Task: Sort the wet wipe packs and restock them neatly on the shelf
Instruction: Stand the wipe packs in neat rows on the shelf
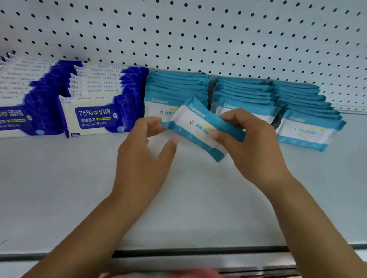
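1. Head view, centre frame: right hand grasps a tilted teal wipe pack above the shelf.
2. Left hand has fingers relaxed at the pack's left end; contact unclear.
3. Teal rows behind; blue rows left.

Teal pack, apparently between both hands

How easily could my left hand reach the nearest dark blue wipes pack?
Probably easily: the left hand is open, the right hand holds the teal pack, and only bare shelf lies toward the dark blue pack.
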Demonstrator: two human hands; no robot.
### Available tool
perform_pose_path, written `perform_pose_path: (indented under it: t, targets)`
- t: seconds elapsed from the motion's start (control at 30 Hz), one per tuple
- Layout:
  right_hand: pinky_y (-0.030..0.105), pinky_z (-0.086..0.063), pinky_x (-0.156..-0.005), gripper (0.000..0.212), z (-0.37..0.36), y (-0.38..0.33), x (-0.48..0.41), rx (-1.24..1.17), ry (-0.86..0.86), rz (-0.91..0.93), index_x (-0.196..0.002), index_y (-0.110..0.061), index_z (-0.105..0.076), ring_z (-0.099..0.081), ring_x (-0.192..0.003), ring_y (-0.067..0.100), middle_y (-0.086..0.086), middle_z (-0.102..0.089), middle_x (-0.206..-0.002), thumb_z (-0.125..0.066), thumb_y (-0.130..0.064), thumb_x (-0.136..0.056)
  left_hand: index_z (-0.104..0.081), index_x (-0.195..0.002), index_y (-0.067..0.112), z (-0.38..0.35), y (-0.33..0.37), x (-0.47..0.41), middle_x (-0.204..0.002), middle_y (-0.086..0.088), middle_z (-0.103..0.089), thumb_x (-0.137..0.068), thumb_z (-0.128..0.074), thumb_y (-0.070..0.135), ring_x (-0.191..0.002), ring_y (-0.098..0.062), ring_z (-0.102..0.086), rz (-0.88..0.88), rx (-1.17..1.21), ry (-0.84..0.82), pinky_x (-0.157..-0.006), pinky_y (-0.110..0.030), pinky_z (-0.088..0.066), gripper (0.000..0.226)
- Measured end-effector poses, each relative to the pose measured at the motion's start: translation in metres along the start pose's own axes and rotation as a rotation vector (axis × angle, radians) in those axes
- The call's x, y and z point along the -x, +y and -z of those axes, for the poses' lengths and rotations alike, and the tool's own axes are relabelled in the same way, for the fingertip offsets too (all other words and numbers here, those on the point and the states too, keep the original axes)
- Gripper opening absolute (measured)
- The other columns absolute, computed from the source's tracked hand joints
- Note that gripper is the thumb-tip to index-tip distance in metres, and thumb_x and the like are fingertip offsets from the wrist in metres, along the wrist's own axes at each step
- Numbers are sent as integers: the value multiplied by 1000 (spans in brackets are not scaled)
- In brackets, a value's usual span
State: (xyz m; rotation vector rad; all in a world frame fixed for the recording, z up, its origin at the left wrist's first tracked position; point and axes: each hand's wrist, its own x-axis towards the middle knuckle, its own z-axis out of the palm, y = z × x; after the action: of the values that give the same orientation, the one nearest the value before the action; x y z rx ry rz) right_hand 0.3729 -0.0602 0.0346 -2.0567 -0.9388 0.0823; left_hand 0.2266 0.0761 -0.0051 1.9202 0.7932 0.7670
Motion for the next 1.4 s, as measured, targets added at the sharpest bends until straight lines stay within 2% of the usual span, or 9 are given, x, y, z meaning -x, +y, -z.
perform_pose_path:
  t: [0.07,0.2,0.37,0.53,0.67,0.83,0.93,1.17,1.4]
  targets:
    - [23,-47,-77,15,-4,3,-9,138,7,77,-100,-20,-69,-57,-87,8,-7,-68,-96,-76,-24,-88,-59,-135,21,7,-15,1,-133,6,-63,-94,-72,31,-125,-12,-55,-123,-296,-10,-105,-25,-38,43]
    - [36,-48,-81,21,-22,7,-28,281,-49,215,-108,-20,-68,-55,-95,15,-5,-66,-101,-74,-28,-89,-70,-125,11,14,-43,1,-135,-10,-65,-89,-66,46,-126,-33,-56,-172,-624,-69,-103,-46,-45,51]
    - [46,-48,-83,30,-52,8,-49,387,39,338,-106,-10,-70,-57,-99,29,6,-65,-104,-79,-27,-83,-73,-118,17,11,-44,0,-133,-7,-63,-85,-59,53,-128,-30,-52,-146,-616,-51,-105,-45,-38,51]
    - [36,-30,-86,34,-69,8,-54,470,203,379,-103,-15,-71,-51,-104,29,6,-59,-107,-80,-36,-78,-72,-120,18,11,-47,0,-134,-4,-61,-86,-59,54,-128,-27,-49,-143,-611,-49,-106,-44,-36,51]
    - [34,-29,-89,42,-70,6,-48,488,235,355,-114,-16,-66,-47,-110,25,4,-60,-115,-77,-39,-81,-72,-120,18,10,-47,0,-134,-4,-60,-89,-63,50,-128,-27,-49,-158,-603,-47,-107,-44,-34,45]
    - [39,-44,-97,36,-56,5,2,368,278,247,-122,-11,-65,-53,-116,26,5,-62,-124,-66,-32,-93,-68,-120,13,16,-37,4,-125,-4,-65,-93,-70,27,-120,-24,-57,-209,-345,-7,-103,-33,-40,30]
    - [43,-48,-98,39,-48,8,56,381,264,117,-127,-10,-64,-54,-121,26,5,-62,-131,-66,-31,-95,-66,-121,9,22,-30,13,-120,-7,-67,-92,-66,24,-114,-24,-60,-419,-240,-47,-100,-37,-47,33]
    - [34,-47,-100,40,-46,-25,235,363,397,-387,-128,-11,-64,-57,-120,21,3,-65,-129,-69,-29,-93,-68,-124,2,22,-27,74,-129,-12,-68,-92,-71,20,-120,-28,-62,-896,-114,-484,-103,-41,-49,37]
    - [24,-45,-93,33,-69,-72,397,329,619,-774,-123,-15,-65,-59,-113,17,-4,-65,-121,-72,-21,-91,-68,-124,1,10,-20,187,-131,-12,-66,-90,-72,18,-123,-30,-61,-1083,60,-924,-103,-48,-49,38]
